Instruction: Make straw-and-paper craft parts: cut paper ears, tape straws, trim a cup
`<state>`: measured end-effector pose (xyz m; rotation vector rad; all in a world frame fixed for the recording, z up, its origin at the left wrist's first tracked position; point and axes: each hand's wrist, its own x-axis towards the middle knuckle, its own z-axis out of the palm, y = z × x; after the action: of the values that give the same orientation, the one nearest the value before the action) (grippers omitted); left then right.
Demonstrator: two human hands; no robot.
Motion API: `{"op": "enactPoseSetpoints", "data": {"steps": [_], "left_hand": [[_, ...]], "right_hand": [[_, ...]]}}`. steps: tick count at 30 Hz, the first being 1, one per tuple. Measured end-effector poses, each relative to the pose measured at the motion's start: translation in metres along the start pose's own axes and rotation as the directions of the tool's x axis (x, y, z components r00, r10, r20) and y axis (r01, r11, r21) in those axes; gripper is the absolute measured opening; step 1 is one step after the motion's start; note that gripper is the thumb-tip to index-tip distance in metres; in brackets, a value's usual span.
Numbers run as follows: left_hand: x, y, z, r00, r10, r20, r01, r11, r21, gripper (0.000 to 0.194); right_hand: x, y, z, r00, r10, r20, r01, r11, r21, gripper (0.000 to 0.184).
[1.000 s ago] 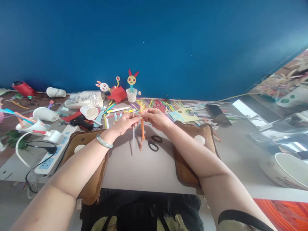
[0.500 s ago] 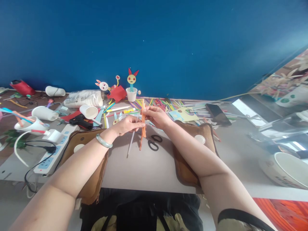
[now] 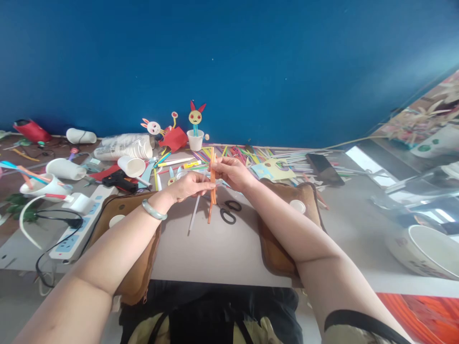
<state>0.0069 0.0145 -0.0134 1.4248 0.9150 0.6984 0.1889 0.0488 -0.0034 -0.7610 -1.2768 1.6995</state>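
Note:
Several thin orange straws [image 3: 213, 196] stand nearly upright between my two hands over the table. My left hand [image 3: 193, 186], with a pale bangle at its wrist, is closed with thumb and fingers on the straws. A whitish clear stick [image 3: 194, 215] slants down from beneath its fingers. My right hand [image 3: 231, 172] pinches the same orange straws higher up. On the tabletop just below lies a pair of scissors [image 3: 227, 216], its dark handle loops toward me and its blades hidden by my hands.
Brown cushions [image 3: 283, 239] lie under both forearms. A power strip [image 3: 77, 224] and a glue gun [image 3: 120, 181] are at left, beside paper cups [image 3: 131, 166]. Coloured strips [image 3: 244, 154], a phone [image 3: 324, 169] and a rabbit figure in a cup [image 3: 195, 140] sit behind. A white bowl [image 3: 430, 253] stands right.
Both hands stay closed on the orange straws in almost the same place. The whole view has shifted very slightly.

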Motion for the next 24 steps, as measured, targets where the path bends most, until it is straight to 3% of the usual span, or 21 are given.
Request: {"op": "enactPoseSetpoints", "data": {"steps": [24], "left_hand": [[0.0001,-0.0003,0.0014,1.000,0.003,-0.009,-0.003,1.000,-0.014,0.040]], "right_hand": [[-0.0005,-0.0008,0.0016,0.999,-0.024,-0.029,0.022,0.998,-0.051,0.040]]}}
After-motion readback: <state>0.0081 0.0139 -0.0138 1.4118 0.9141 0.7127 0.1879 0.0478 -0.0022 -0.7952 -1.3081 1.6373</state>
